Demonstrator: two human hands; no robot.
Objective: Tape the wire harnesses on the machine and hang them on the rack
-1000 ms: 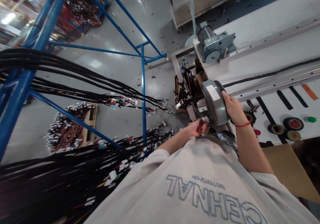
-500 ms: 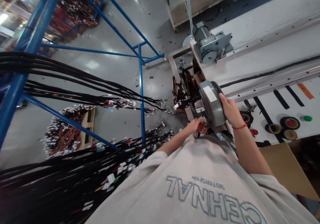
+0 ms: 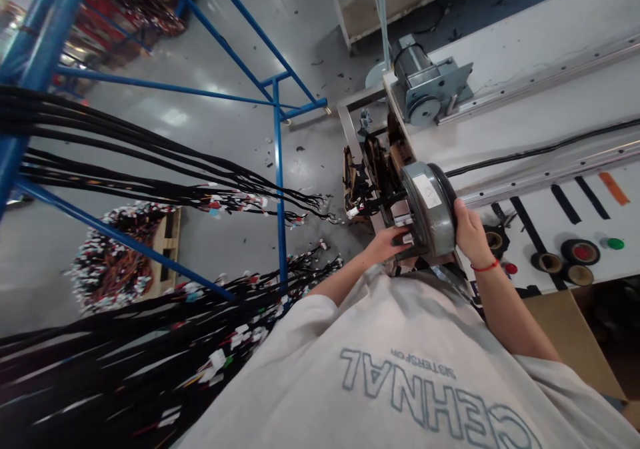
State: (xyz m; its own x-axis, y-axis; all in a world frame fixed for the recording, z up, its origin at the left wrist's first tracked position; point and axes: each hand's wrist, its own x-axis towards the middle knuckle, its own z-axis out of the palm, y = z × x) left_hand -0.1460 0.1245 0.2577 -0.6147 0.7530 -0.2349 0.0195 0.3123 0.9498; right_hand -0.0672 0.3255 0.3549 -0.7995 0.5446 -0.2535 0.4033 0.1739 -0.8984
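Note:
A grey round machine housing (image 3: 435, 225) with a white label stands at the end of the bench, a black ring (image 3: 445, 185) along its right side. My right hand (image 3: 473, 239), with a red string at the wrist, grips that ring, and some fingertips are hidden behind it. On the housing's left side, my left hand (image 3: 385, 245) has its fingers bent together around a small pale piece, partly hidden and too small to name. Just beyond it, a black wire harness (image 3: 373, 207) with white connectors runs into the housing. A long black cable (image 3: 545, 149) leaves the other side along the bench.
A motor (image 3: 417, 69) on a bracket sits at the bench's far corner. Tape rolls (image 3: 580, 250), tape strips (image 3: 565, 203) and a green button (image 3: 615, 243) lie to the right. A blue rack (image 3: 280, 169) with hanging harnesses (image 3: 150, 145) stands left, a cardboard box (image 3: 575, 335) lower right.
My left hand has closed in on the small piece beside the housing. My right hand has slid slightly lower on the ring. The whole view has shifted a little.

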